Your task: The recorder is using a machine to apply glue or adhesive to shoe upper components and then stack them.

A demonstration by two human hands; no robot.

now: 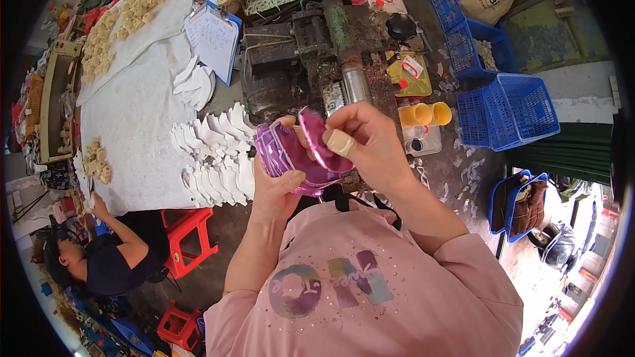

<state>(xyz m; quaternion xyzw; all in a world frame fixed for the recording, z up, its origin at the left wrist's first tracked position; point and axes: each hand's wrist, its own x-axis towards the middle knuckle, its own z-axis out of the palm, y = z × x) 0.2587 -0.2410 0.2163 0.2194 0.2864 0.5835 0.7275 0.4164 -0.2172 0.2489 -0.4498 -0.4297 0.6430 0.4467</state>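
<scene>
Above the workbench, in front of my chest, I hold a shiny purple stitched piece (274, 152) with pale seam lines; it looks like a shoe upper. My left hand (274, 192) grips its left side, thumb on the near face and fingers mostly behind. My right hand (370, 145) pinches the raised purple flap (314, 132) at the other end. A beige wrap (339, 143) covers part of my right thumb. Rows of curved white pieces (218, 158) lie on the table just left of my left hand.
A greasy metal machine (331, 39) stands straight ahead. The cloth-covered table (132, 119) at left bears tan pieces (132, 13) and a clipboard (211, 36). Yellow cups (423, 114) and blue crates (509, 112) stand at right. A co-worker (112, 258) sits near a red stool (188, 241), lower left.
</scene>
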